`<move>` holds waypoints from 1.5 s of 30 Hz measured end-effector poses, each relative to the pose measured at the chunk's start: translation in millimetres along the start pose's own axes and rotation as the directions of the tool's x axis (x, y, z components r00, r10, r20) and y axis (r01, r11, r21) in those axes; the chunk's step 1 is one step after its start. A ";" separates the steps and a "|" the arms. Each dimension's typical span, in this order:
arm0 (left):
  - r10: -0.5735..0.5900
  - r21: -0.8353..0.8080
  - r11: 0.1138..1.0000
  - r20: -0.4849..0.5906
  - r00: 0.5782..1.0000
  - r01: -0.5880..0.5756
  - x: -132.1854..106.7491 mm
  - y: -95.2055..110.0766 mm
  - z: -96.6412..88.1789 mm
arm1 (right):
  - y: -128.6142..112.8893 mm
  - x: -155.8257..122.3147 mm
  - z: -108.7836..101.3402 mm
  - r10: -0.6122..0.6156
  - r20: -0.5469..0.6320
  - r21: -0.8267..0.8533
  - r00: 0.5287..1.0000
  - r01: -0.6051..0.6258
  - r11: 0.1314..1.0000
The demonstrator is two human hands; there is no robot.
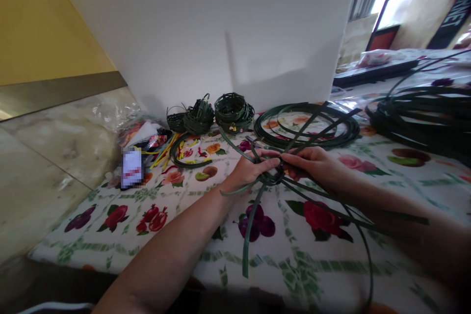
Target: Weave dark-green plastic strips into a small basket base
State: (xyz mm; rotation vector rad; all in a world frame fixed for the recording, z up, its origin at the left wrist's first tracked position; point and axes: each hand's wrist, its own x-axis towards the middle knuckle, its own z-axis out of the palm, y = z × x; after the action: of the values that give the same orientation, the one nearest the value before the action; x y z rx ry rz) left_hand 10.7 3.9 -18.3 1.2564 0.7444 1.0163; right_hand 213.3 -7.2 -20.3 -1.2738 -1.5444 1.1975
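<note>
A half-round weave of dark green flat strips (273, 176) is held up over the flowered tablecloth, its loose strip ends sticking out on all sides. My left hand (253, 166) is closed on its left side, with the thumb pressed on top. On the right side, my right hand (307, 163) pinches a strip between thumb and fingers, close to the left thumb. Two strips rise up and right past the right hand, and others trail below the right forearm. The fingertips under the weave are partly hidden.
Behind stand small woven green baskets (233, 110). A coil of strip (307, 132) lies beyond my hands, and a larger coil (423, 115) is at right. At left are yellow and red strips (166, 151), plastic bags and a blurred card (131, 169). A white board (221, 24) stands behind.
</note>
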 end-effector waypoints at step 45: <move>-0.193 -0.209 0.959 0.015 0.981 0.192 0.8 11.1 -2.0 | -13.4 -6.1 3.1 -0.077 -0.012 0.007 0.997 0.077 0.997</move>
State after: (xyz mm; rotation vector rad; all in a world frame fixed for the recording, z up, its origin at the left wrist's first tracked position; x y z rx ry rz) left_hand 6.9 5.5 -7.7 0.9794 0.7284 0.9126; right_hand 208.2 -14.4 -8.1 -1.2042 -1.5648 1.1436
